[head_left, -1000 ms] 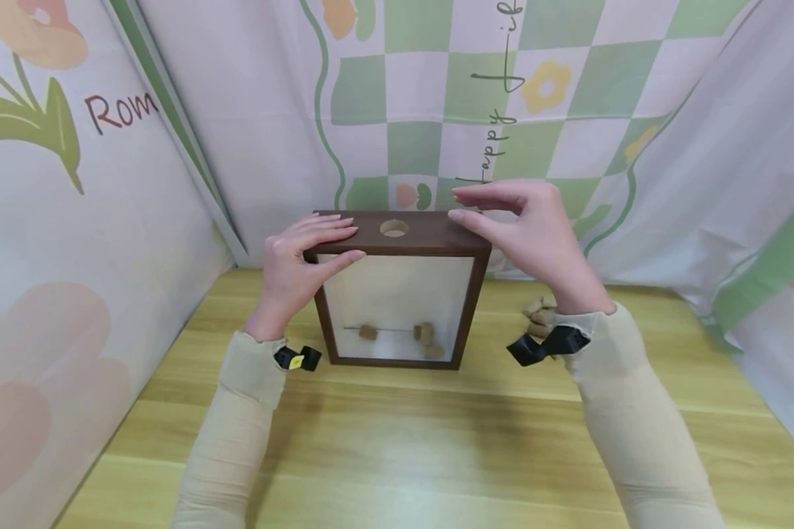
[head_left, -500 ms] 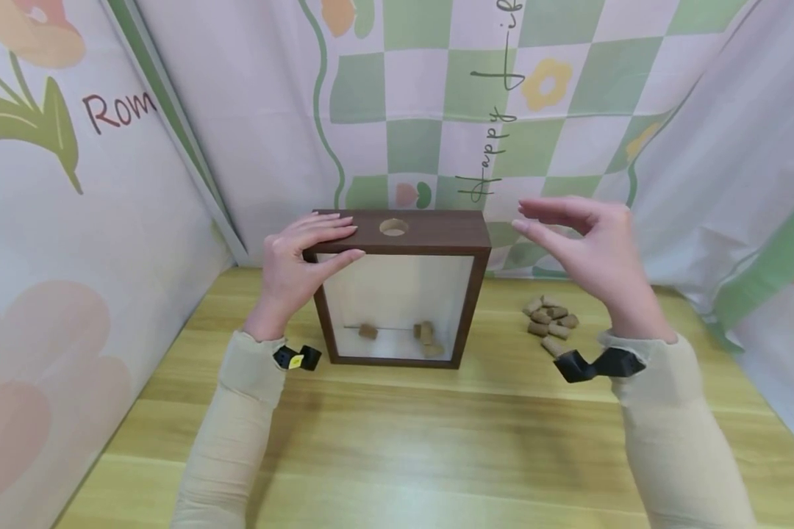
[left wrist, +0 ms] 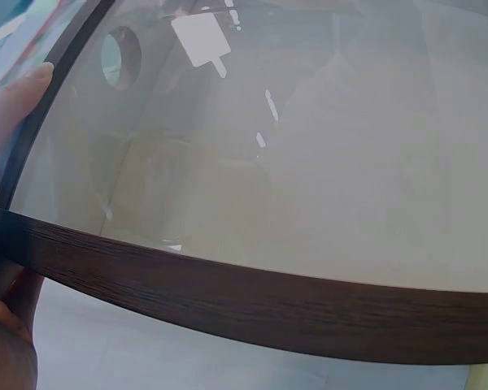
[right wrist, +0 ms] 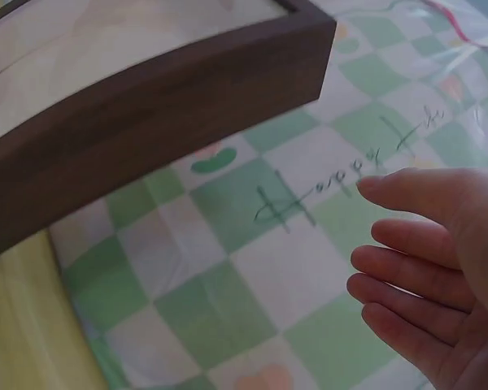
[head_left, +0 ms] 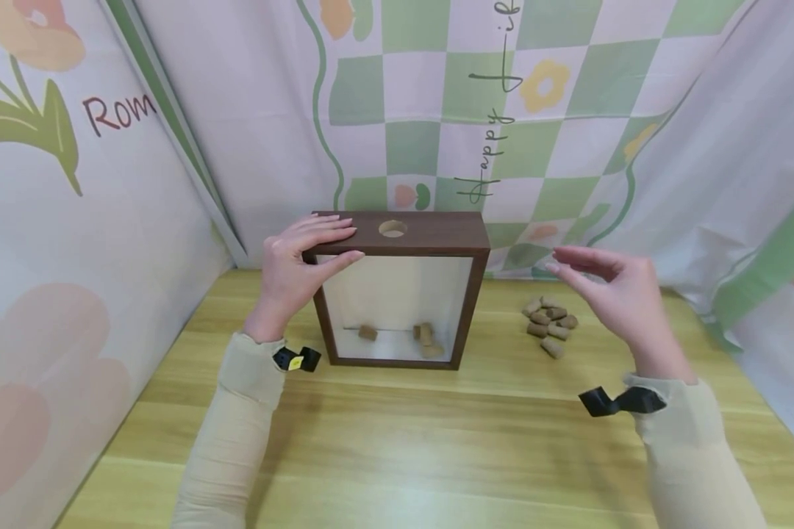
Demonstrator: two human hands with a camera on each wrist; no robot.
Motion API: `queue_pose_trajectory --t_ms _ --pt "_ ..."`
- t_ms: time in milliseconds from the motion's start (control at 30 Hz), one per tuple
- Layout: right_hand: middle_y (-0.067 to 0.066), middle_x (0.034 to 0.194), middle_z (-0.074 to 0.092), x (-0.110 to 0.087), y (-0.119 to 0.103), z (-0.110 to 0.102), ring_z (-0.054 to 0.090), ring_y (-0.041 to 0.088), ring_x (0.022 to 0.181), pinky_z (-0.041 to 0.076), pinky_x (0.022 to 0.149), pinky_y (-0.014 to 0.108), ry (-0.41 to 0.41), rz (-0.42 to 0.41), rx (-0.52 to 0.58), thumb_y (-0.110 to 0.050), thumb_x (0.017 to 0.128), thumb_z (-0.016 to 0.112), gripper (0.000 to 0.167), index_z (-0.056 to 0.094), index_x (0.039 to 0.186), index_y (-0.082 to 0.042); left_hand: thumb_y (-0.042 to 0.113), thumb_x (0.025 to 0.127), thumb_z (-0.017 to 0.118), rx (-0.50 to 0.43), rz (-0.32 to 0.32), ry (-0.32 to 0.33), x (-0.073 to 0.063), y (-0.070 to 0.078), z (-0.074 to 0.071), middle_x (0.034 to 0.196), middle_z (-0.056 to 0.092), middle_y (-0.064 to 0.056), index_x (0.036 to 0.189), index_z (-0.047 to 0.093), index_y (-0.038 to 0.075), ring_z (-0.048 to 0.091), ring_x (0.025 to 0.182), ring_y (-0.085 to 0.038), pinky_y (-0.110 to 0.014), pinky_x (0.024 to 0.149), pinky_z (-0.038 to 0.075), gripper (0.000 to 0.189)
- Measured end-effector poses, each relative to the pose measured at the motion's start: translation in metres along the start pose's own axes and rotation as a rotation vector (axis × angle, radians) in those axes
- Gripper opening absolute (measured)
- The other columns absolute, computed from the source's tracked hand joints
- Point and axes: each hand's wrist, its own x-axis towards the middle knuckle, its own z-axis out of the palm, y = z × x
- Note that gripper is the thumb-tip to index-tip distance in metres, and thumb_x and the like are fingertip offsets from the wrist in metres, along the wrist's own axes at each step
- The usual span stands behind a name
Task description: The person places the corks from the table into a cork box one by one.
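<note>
Box (head_left: pixel 397 290) stands upright mid-frame in the head view, a round hole (head_left: pixel 393 229) in its top. Left hand (head_left: pixel 296 261) grips its upper left corner, fingers on top, thumb across the front. Right hand (head_left: pixel 625 297), right of centre, hangs in the air holding nothing, thumb and fingers parted. Loose blocks (head_left: pixel 558 332) lie piled on the table (head_left: pixel 397 448) below and left of it. More blocks show inside the box: one lower left, several lower right.
</note>
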Motion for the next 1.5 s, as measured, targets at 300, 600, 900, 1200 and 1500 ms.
queue_pose_trajectory --t_ms 300,600,900,1200,1500 --pt "0.006 0.124 0.071 -0.016 0.039 -0.004 0.060 -0.012 0.096 0.047 0.077 0.004 -0.030 0.103 -0.086 -0.047 0.092 0.075 0.052 0.071 0.130 -0.012 0.008 0.069 0.095 0.002 -0.009 0.005 0.000 -0.001 0.000 0.107 0.076 -0.002 0.103 0.082 0.007 0.069 0.110 -0.025 -0.038 0.107 0.047 0.036" --pt "0.013 0.122 0.070 -0.027 0.084 0.004 0.062 -0.010 0.090 0.049 0.076 0.007 -0.101 0.135 -0.069 -0.041 0.095 0.074 0.050 0.069 0.129 -0.004 0.008 0.071 0.094 -0.002 -0.021 -0.006 -0.002 -0.002 0.000 0.109 0.076 -0.001 0.105 0.082 0.008 0.068 0.111 -0.024 -0.039 0.109 0.046 0.036" --pt "0.014 0.130 0.066 -0.042 0.117 0.012 0.064 0.020 0.114 0.052 0.096 0.030 -0.221 0.235 -0.102 -0.052 0.094 0.070 0.061 0.066 0.134 -0.007 0.009 0.072 0.094 -0.001 -0.036 -0.011 -0.002 -0.003 0.000 0.109 0.076 0.000 0.105 0.082 0.008 0.068 0.112 -0.023 -0.038 0.109 0.045 0.036" --pt "0.018 0.126 0.068 -0.055 0.142 0.021 0.066 0.033 0.110 0.053 0.093 0.029 -0.224 0.187 -0.146 -0.046 0.094 0.074 0.054 0.069 0.130 -0.006 0.008 0.072 0.094 -0.003 -0.033 -0.016 -0.002 -0.003 -0.001 0.109 0.076 -0.001 0.105 0.082 0.008 0.068 0.112 -0.023 -0.038 0.109 0.045 0.036" --pt "0.015 0.122 0.070 -0.061 0.148 0.027 0.064 0.021 0.109 0.044 0.082 0.007 -0.222 0.202 -0.129 -0.048 0.089 0.078 0.057 0.070 0.130 -0.009 0.009 0.072 0.094 0.009 -0.022 -0.018 -0.002 -0.003 -0.001 0.110 0.076 0.000 0.106 0.082 0.009 0.068 0.112 -0.023 -0.038 0.109 0.046 0.037"
